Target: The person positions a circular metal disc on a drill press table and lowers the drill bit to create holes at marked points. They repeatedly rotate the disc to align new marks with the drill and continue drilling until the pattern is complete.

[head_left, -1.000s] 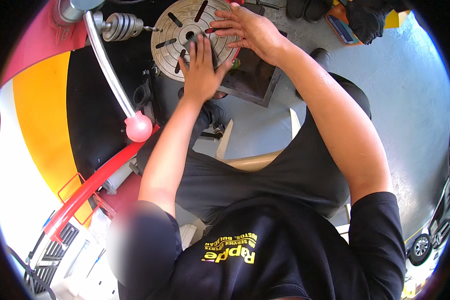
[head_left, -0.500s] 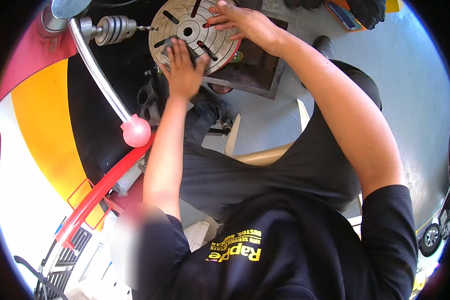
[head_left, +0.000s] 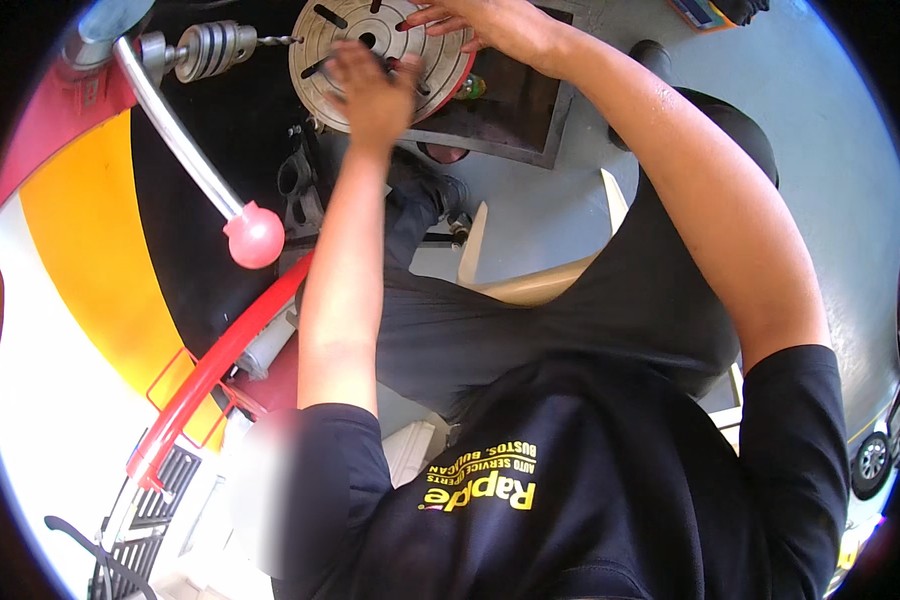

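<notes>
A round slotted metal table (head_left: 320,100) with concentric rings and a red rim lies at the top. My left hand (head_left: 378,100) is over its near side, smeared by motion. Its fingers reach forward over a dark, flat pad (head_left: 391,68), mostly hidden under the palm; how firmly they grip it is unclear. My right hand (head_left: 505,32) hovers at the disc's far right edge, fingers stretched and apart, partly cut off by the top of the picture. Just left of the disc, a chuck (head_left: 213,50) holds a drill bit (head_left: 278,41) pointing toward it.
A metal lever with a pink ball knob (head_left: 255,236) slants down on the left, above a curved red bar (head_left: 220,365). A dark metal tray (head_left: 515,115) sits beneath the disc, with a small green item (head_left: 472,87) beside the rim. Pale stand legs (head_left: 530,285) rest on the grey floor.
My left hand has moved forward and right across the disc. My right hand has shifted slightly up and left. The whole view has shifted a little, carrying the disc and chuck upward.
</notes>
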Demonstrator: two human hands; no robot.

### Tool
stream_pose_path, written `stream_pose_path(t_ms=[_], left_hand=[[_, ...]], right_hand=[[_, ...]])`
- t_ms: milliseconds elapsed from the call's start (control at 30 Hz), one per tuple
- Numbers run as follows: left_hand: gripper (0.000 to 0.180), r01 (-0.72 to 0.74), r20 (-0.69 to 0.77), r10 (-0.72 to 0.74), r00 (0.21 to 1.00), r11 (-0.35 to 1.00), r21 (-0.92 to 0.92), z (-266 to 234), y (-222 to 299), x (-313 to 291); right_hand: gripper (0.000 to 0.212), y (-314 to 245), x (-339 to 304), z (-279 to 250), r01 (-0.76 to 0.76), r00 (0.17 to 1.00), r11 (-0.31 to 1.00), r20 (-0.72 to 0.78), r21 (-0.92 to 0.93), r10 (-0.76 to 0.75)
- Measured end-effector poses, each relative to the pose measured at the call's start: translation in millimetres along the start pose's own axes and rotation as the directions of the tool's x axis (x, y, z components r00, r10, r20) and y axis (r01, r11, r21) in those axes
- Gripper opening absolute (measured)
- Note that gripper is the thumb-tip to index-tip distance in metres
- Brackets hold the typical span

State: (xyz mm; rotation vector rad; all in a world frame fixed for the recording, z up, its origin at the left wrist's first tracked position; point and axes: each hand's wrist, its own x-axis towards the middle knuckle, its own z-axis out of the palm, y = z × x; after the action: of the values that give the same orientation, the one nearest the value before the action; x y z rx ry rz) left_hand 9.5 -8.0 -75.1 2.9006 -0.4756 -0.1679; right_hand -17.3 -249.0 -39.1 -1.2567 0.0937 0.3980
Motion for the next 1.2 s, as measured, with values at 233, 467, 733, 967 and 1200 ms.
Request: stream_pose_path(t_ms=[233,467,733,967,1200], left_hand=[[0.101,0.052,0.046,-0.058,0.997,0.991,0.127,-14,-57,-44],[0.104,-0.065,0.162,0.038,0.986,0.984,0.163,-10,-31,-68],[0.100,-0.105,0.153,0.087,0.984,0.988,0.117,1,-23,-83],[0.098,-0.074,0.057,0.070,0.996,0.995,0.073,15,-9,-93],[0.097,0.122,-0.015,-0.121,0.993,0.991,0.055,0,-30,-50]], right_hand=[[0.080,-14,-5,7,0.050,0.998,0.999,-0.029,0.015,-0.050],[0.079,-2,-1,-6,0.067,0.998,0.995,0.008,0.069,-0.068],[0.073,2,0,0,0.058,0.998,0.998,-0.001,0.026,-0.058],[0.066,-4,-12,2,0.134,0.991,0.985,-0.008,0.113,-0.134],[0.069,10,-13,5,0.110,0.994,0.994,0.024,-0.024,-0.109]])
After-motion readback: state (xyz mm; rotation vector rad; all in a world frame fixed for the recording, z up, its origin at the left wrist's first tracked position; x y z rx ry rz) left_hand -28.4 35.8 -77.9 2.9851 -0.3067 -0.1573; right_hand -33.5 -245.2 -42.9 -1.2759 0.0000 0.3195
